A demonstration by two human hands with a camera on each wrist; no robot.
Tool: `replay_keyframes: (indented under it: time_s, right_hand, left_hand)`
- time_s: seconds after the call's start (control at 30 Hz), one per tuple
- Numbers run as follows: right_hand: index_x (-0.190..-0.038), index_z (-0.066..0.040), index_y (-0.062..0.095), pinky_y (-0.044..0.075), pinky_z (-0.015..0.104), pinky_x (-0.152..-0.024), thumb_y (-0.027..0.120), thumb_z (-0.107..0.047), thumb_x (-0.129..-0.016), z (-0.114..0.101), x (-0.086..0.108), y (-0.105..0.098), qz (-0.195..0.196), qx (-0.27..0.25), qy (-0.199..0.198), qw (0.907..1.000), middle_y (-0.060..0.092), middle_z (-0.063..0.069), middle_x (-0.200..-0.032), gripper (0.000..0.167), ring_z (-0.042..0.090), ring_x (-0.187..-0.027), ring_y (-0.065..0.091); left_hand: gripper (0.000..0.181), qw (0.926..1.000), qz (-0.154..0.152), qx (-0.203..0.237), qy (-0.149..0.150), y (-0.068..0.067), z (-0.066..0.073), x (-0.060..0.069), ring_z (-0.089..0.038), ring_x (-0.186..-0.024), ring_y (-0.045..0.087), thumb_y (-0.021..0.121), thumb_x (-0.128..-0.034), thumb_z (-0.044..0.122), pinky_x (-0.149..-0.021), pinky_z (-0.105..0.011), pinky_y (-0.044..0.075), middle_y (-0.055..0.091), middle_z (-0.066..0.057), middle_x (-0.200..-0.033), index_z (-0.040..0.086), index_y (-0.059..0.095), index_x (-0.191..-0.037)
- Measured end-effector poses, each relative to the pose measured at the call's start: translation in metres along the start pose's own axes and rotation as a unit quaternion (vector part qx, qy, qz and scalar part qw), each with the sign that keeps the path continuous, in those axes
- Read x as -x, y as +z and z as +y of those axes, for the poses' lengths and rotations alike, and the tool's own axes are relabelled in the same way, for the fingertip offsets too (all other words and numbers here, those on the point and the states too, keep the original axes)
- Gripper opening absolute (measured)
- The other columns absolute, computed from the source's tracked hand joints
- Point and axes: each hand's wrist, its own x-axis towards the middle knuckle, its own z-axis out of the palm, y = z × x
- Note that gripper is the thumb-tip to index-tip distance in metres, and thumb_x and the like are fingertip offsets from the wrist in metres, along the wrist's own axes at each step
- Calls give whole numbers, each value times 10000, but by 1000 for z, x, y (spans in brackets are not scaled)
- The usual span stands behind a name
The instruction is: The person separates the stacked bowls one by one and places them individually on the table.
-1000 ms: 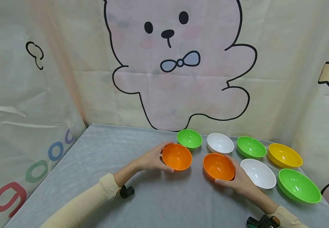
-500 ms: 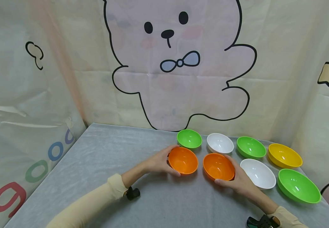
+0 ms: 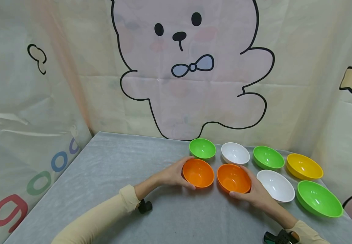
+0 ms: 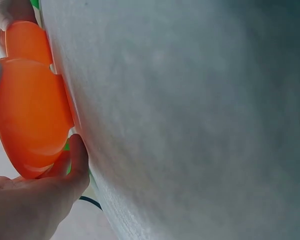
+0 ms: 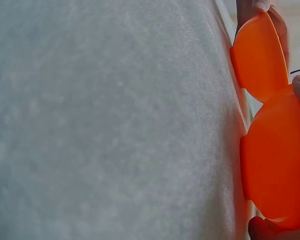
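Two orange bowls stand upright side by side on the grey cloth, a narrow gap between them in the head view. My left hand (image 3: 176,173) grips the left orange bowl (image 3: 198,173) from its left side, thumb at the near rim and fingers round the far side. On the other side, my right hand (image 3: 255,189) holds the right orange bowl (image 3: 234,178) by its right side, thumb in front. In the left wrist view the left bowl (image 4: 30,115) sits between thumb and fingers. The right wrist view has the right bowl (image 5: 280,155) close up, fingers partly cut off.
Behind the orange bowls stand a small green bowl (image 3: 202,148) and a white bowl (image 3: 235,153). Farther right are another green bowl (image 3: 268,157), a yellow bowl (image 3: 305,166), a larger white bowl (image 3: 276,185) and a large green bowl (image 3: 320,198). Grey cloth (image 3: 176,217) covers the table.
My left hand has moved right and slightly nearer with the left orange bowl, narrowing the gap to the other orange bowl. The right hand and its bowl have stayed in place.
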Motion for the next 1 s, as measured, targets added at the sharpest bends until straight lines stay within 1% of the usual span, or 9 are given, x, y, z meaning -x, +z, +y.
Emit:
replay_keyframes:
  time_s: [0.27,0.4,0.57,0.7,0.77,0.87,1.0]
  right_hand:
    - [-1568,-48,263,482,486,-951,892,-318,-794,1,-1,-2,-4,-21,-76,10000,503,197,-1411,1033,352,-1204,524]
    - [-1567,-66,271,480,471,-954,903,-343,-778,1,-2,-3,-43,-22,2,10000,508,177,-1411,1049,341,-1205,522]
    - [-1576,-31,246,456,524,-984,908,-332,-770,-1,-2,-4,-46,-14,-52,10000,495,205,-1425,1085,360,-1222,511]
    - [-1586,-32,224,449,546,-997,902,-339,-776,-4,-2,-5,-77,-28,-1,10000,474,213,-1448,1100,367,-1239,499]
    - [-1589,-26,212,445,555,-1004,893,-342,-786,-6,-1,-6,-105,-18,66,9999,450,221,-1469,1100,372,-1252,483]
    - [-1590,4,197,411,590,-1032,885,-336,-796,-9,-2,-8,-119,14,76,9999,397,244,-1512,1105,392,-1286,451]
    - [-1585,28,196,378,616,-1051,881,-322,-803,-11,-4,-11,-120,101,-28,9999,371,262,-1530,1097,406,-1312,430]
  left_hand:
    - [1032,9997,-92,161,-127,0,3,-2,-142,-1242,475,928,-755,241,-1051,-327,402,468,-7,-1422,122,300,-1565]
    - [1043,9996,-114,216,-174,0,3,-1,-147,-1241,475,925,-758,245,-1048,-338,407,463,-5,-1425,128,285,-1573]
    - [1047,9995,-54,222,-225,0,4,0,-151,-1245,474,921,-763,253,-1047,-352,409,459,-9,-1433,134,276,-1579]
    - [1048,9996,-23,250,-150,0,4,1,-149,-1249,472,918,-762,261,-1042,-353,412,443,-12,-1460,140,276,-1582]
    - [1039,9994,-13,319,-104,-1,5,1,-168,-1266,468,910,-769,253,-1042,-356,414,422,-22,-1490,143,273,-1583]
    - [1018,9988,1,482,-61,-4,7,4,-232,-1346,431,894,-787,230,-1048,-368,419,358,-56,-1561,141,271,-1586]
    - [1007,9978,26,631,-180,-12,8,11,-314,-1438,343,878,-809,230,-1060,-406,428,273,-96,-1625,138,255,-1595]
